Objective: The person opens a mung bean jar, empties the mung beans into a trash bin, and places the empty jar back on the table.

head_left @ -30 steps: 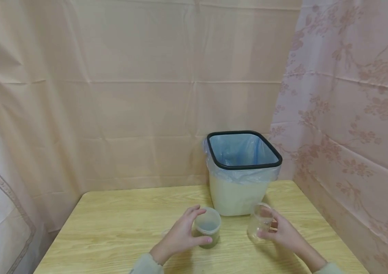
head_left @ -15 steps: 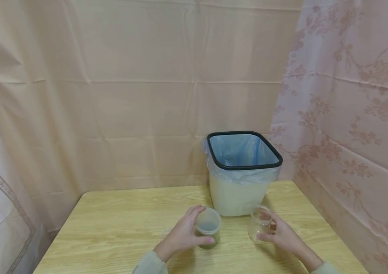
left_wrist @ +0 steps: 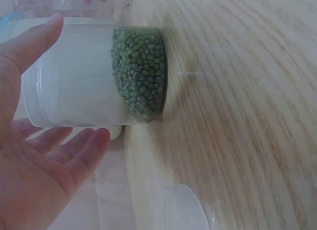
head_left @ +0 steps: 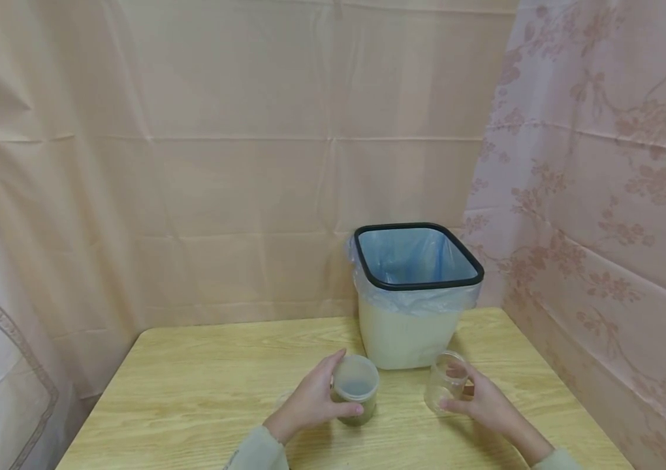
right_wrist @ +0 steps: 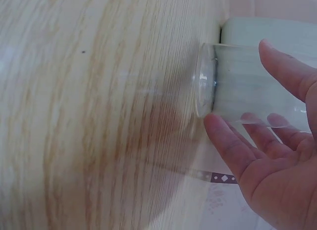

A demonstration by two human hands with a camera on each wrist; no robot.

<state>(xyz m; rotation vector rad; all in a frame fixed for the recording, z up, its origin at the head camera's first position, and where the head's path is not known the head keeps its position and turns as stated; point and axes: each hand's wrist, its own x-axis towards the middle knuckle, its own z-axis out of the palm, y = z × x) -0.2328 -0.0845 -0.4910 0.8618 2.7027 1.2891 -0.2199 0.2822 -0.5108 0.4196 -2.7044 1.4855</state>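
Note:
My left hand (head_left: 313, 399) is curled around a clear plastic jar (head_left: 356, 391) near the table's front. Green mung beans (left_wrist: 138, 71) fill its lower part, and its top has no lid. In the left wrist view my thumb lies along one side of the jar and my fingers along the other. A second clear jar (head_left: 446, 385), with nothing seen inside, stands to the right. My right hand (head_left: 482, 399) holds it from its right side, thumb in front and fingers behind. Some right fingers (right_wrist: 260, 133) show through its wall.
A cream waste bin (head_left: 409, 333) with a black rim and bluish liner stands behind the two jars. A clear round lid (left_wrist: 185, 210) lies on the wooden table (head_left: 209, 378) near my left hand. Curtains (head_left: 239, 196) hang behind and at the sides.
The right-hand jar has settled slightly lower, now more upright. My left fingers have shifted slightly about the bean jar, which stays in place.

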